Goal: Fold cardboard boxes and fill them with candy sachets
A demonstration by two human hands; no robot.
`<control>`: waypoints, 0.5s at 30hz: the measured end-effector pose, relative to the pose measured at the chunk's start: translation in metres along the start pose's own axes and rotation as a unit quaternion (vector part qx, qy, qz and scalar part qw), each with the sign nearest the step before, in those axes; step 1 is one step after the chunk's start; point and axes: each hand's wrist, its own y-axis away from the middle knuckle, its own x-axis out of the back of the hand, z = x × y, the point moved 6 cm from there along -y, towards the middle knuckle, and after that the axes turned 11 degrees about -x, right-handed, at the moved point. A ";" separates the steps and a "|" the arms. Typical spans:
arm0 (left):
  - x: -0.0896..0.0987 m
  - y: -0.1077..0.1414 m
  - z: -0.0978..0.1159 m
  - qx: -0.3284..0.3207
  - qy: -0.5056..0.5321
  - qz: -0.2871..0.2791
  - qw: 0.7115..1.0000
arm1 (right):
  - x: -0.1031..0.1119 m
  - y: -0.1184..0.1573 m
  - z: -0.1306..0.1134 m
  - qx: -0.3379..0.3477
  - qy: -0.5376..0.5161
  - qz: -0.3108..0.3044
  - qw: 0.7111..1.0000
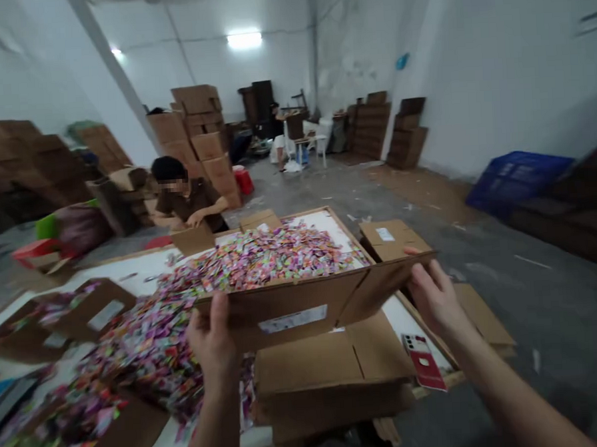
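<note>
A folded flat cardboard box (293, 307) with a white label is held up between both hands. My left hand (215, 338) grips its left end, thumb on the near face. At the right end, my right hand (432, 293) pinches the cardboard between thumb and fingers. Just below it lies a stack of flat cardboard boxes (330, 362) at the near edge of the table. Beyond and to the left spreads a large heap of small colourful packets (260, 259). A phone in a red case (424, 363) lies right of the stack.
Open boxes with packets (90, 314) stand on the left of the white table (333, 228). Across it, a person (189, 196) handles a small box. More flat cardboard (483, 314) is beside the table at right. Stacked cartons and another person are farther back.
</note>
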 end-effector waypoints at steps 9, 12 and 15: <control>0.003 -0.023 0.001 0.184 0.061 -0.040 0.980 | -0.036 0.013 -0.019 -0.041 -0.087 -0.048 0.994; 0.006 -0.034 0.008 0.151 0.053 -0.071 0.985 | -0.040 0.007 -0.032 -0.053 -0.103 -0.056 0.992; 0.006 -0.038 0.016 0.073 -0.008 -0.132 0.989 | -0.040 -0.003 -0.044 -0.096 -0.135 -0.017 0.986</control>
